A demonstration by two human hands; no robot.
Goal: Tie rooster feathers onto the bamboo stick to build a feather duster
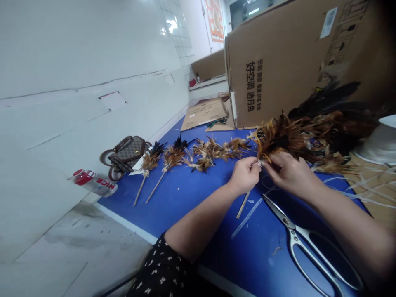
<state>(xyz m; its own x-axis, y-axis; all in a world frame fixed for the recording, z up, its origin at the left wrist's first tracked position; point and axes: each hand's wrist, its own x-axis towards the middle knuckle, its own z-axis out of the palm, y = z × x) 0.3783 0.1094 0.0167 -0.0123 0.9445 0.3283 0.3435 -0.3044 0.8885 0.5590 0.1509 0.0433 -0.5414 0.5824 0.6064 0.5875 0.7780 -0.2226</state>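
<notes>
At the middle right of the head view, my left hand (246,173) is closed in a pinch around the neck of a small feather duster. Its brown and orange feathers (262,142) fan out above the fingers, and a thin stick (243,205) comes out below. My right hand (292,171) meets it at the same neck, thumb and fingers pinched on thin whitish string (260,163); the fingertips partly hide the string. Below the hands, large metal scissors (287,222) lie on the blue tabletop (198,214), blades slightly apart.
Two feather dusters (163,173) lie at the left, with loose brown feather bunches (206,152) beside them. A larger feather pile (309,136) sits by a big cardboard box (278,70). A handbag (128,150), a red-capped bottle (95,182) and flat cardboard (204,113) stand farther off.
</notes>
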